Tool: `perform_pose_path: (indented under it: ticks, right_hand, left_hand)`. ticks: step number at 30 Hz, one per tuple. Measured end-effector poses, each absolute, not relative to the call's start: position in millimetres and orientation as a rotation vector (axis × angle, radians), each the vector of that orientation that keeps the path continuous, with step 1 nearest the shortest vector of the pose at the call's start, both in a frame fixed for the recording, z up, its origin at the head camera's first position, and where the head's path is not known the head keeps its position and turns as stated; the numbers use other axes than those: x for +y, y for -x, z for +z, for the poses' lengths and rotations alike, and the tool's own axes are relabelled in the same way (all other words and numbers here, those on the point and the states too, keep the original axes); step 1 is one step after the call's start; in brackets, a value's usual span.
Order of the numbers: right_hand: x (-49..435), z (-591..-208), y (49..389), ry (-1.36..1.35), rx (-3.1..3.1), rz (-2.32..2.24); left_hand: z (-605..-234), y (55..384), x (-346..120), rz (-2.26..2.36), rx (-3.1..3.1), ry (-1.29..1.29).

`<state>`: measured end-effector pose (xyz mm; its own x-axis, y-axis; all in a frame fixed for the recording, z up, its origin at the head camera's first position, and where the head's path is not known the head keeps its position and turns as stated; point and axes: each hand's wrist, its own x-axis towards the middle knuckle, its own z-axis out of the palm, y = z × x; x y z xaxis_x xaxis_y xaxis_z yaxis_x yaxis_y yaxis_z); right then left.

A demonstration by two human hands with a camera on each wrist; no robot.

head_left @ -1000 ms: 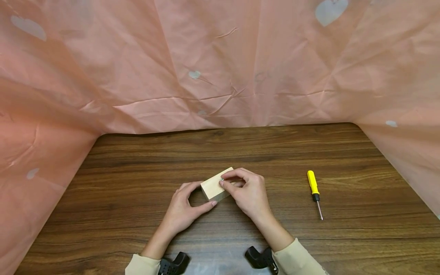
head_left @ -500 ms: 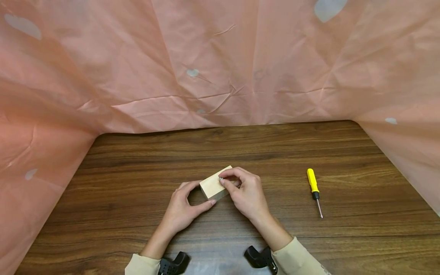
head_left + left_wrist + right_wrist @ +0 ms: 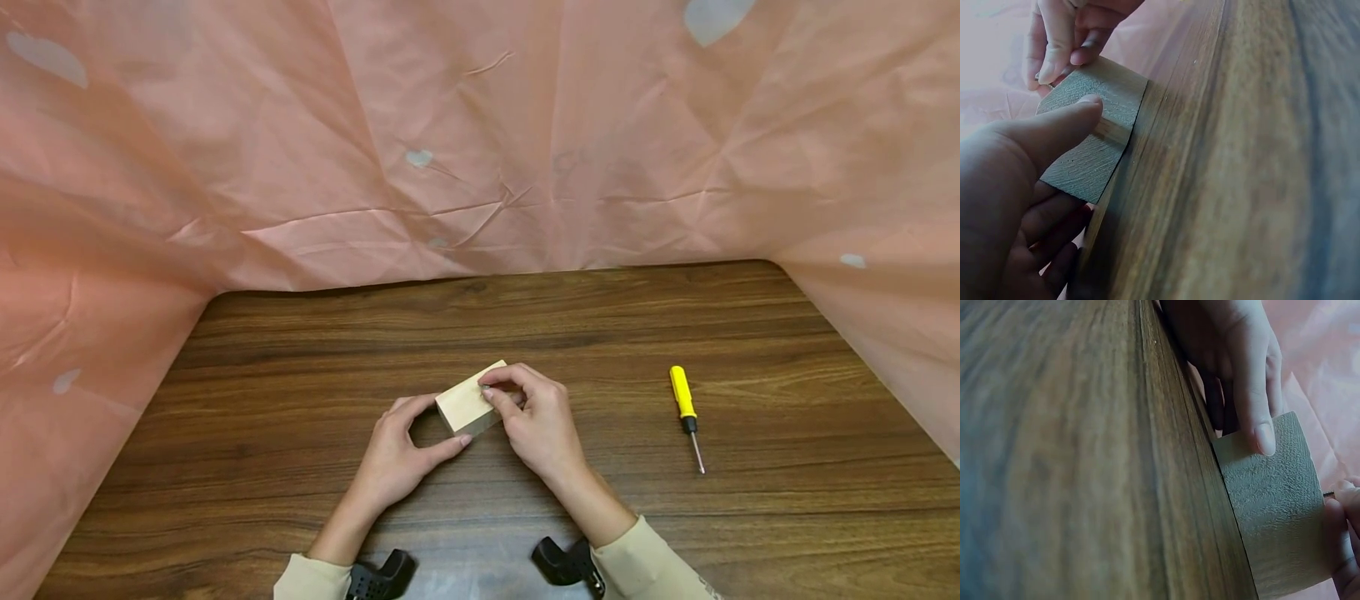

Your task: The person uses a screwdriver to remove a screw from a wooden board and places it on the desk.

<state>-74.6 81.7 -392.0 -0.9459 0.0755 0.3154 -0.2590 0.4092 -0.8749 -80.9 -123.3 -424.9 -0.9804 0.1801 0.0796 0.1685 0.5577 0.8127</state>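
A pale wooden block [image 3: 467, 404] lies on the table, set at a slant. My left hand [image 3: 397, 458] grips its left end, the thumb on the near side and the fingers round the far side. Over the block's top face, my right hand [image 3: 543, 421] pinches a small metal screw [image 3: 484, 387] between thumb and forefinger. In the right wrist view the screw's thin shaft [image 3: 1329, 494] points at the block's top face, its end right at the wood. The fingertips mostly hide its head. The right hand's other fingers are curled beside the block's right end.
A screwdriver [image 3: 682, 398] with a yellow and black handle lies to the right, tip toward me. The brown wood-grain table [image 3: 300, 358] is bordered by pink cloth [image 3: 480, 108] at the back and sides. Black wrist devices [image 3: 382, 575] sit by both sleeves.
My right thumb has slid forward along the forefinger, covering more of the screw's head. The left hand keeps its hold on the block. The head view has shifted slightly.
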Motion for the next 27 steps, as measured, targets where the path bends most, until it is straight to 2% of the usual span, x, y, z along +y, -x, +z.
perform_pose_path:
  ticks: [15, 27]
  right_hand:
    - [86.1, -393.0, 73.4, -0.16, -2.345, 1.541]
    - [82.5, -394.6, 77.6, -0.136, -2.327, 1.548]
  left_hand:
    - [-421.1, 79.2, -118.6, 1.428, 2.765, -0.374]
    - [-425.9, 79.8, -121.1, 1.46, 2.735, -0.302]
